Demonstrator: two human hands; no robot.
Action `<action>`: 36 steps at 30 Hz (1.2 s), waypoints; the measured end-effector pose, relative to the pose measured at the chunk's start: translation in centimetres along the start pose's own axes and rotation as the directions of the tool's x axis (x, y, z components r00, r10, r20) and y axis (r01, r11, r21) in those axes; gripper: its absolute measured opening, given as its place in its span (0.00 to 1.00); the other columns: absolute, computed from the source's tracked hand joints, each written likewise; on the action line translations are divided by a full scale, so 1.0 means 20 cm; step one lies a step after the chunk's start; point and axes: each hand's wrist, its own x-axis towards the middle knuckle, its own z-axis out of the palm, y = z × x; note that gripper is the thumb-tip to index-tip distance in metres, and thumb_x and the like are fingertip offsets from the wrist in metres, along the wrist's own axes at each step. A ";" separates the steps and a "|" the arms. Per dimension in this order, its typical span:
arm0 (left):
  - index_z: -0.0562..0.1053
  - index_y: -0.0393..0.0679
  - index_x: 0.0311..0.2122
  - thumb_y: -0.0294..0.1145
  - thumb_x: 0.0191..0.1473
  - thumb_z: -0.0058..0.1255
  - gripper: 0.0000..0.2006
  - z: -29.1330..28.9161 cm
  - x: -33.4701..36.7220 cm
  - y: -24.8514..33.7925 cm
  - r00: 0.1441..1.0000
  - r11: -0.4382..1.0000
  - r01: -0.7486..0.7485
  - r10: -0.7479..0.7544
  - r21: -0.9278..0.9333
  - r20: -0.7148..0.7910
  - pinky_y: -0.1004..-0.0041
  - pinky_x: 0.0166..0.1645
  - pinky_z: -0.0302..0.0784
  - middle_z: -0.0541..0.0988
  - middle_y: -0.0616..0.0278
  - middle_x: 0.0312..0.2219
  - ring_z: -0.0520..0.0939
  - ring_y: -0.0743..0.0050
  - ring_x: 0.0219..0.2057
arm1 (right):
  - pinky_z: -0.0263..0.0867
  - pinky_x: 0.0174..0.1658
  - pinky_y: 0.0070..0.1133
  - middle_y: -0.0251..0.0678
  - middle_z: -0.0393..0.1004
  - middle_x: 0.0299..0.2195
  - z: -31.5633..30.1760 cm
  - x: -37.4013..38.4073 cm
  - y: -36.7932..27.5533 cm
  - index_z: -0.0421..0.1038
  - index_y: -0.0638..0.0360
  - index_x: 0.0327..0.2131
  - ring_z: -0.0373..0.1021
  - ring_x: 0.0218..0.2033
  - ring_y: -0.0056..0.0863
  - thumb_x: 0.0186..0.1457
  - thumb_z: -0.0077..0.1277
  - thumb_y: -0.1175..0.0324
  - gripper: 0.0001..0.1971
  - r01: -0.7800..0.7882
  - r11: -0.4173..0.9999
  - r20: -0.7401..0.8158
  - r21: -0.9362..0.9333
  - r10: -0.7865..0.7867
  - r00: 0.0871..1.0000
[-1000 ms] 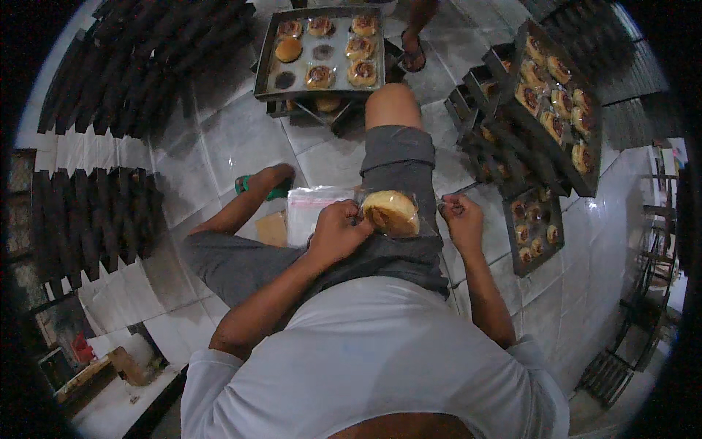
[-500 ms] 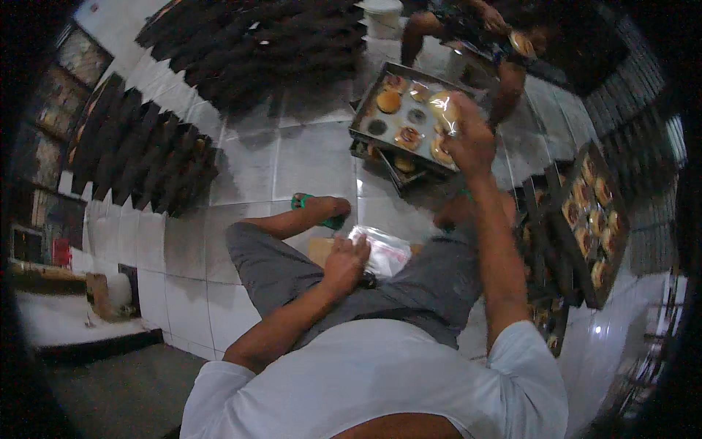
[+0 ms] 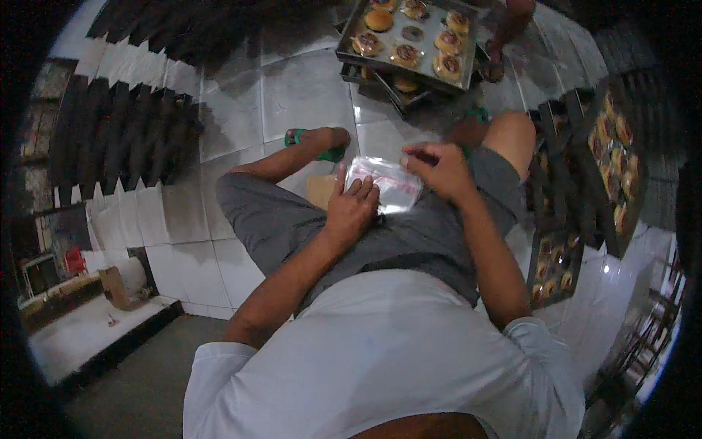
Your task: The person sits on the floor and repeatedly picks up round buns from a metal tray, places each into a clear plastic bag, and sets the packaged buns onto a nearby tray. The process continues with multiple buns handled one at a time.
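Observation:
A stack of clear plastic bags (image 3: 398, 192) with pinkish print lies across my lap. My left hand (image 3: 353, 201) rests flat on the left side of the stack, fingers spread. Over the upper right edge of the bags is my right hand (image 3: 442, 170), its fingers bent and thumb apart, with nothing visible between them. Ahead of me, a dark metal tray (image 3: 398, 64) holds several round buns with dark swirled topping, in shiny clear wrapping. One plain golden bun (image 3: 379, 20) in it looks unwrapped.
Under the front tray are more stacked trays (image 3: 395, 99). At right, a tilted tray of buns (image 3: 614, 161) leans beside others, with another bun tray (image 3: 553, 269) lower down. Dark trays (image 3: 121, 135) stand in rows at left. A bystander's foot (image 3: 493, 62) is beyond the front tray.
My right hand has left the bun over the front tray and come back to the bags. My left hand stays on the stack. The view has tilted downward.

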 end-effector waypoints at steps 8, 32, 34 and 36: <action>0.78 0.45 0.33 0.26 0.41 0.64 0.11 -0.16 0.04 0.04 0.974 0.966 -0.021 -0.038 -0.256 -0.225 0.51 0.57 0.77 0.81 0.59 0.31 0.83 0.57 0.38 | 0.75 0.46 0.31 0.43 0.84 0.32 0.07 -0.13 -0.04 0.84 0.58 0.42 0.80 0.37 0.35 0.50 0.65 0.61 0.17 0.204 0.935 0.315 -0.290 -0.108 0.943; 0.78 0.43 0.29 0.41 0.60 0.66 0.14 -0.47 -0.22 -0.45 0.253 0.118 0.623 -0.966 -0.773 0.056 0.76 0.33 0.67 0.78 0.69 0.25 0.73 0.83 0.28 | 0.71 0.32 0.23 0.36 0.83 0.28 -0.01 -0.02 0.06 0.85 0.57 0.39 0.76 0.26 0.23 0.54 0.67 0.60 0.13 -0.123 0.991 0.104 -0.044 0.127 0.986; 0.78 0.43 0.35 0.41 0.61 0.64 0.12 -0.54 -0.35 -0.54 0.222 0.057 0.505 -0.973 -0.861 0.066 0.76 0.36 0.70 0.78 0.68 0.27 0.75 0.82 0.30 | 0.72 0.37 0.29 0.43 0.82 0.30 -0.10 0.01 0.14 0.86 0.53 0.37 0.79 0.30 0.32 0.46 0.70 0.55 0.17 -0.044 0.899 0.319 -0.435 0.199 0.927; 0.78 0.43 0.42 0.39 0.63 0.62 0.11 -0.61 -0.40 -0.57 0.199 -0.052 0.343 -0.972 -0.938 0.127 0.76 0.40 0.73 0.80 0.65 0.31 0.79 0.79 0.34 | 0.72 0.39 0.29 0.44 0.83 0.33 -0.09 -0.03 0.13 0.85 0.56 0.39 0.80 0.34 0.34 0.47 0.70 0.55 0.19 -0.014 0.833 0.202 -0.553 0.150 0.968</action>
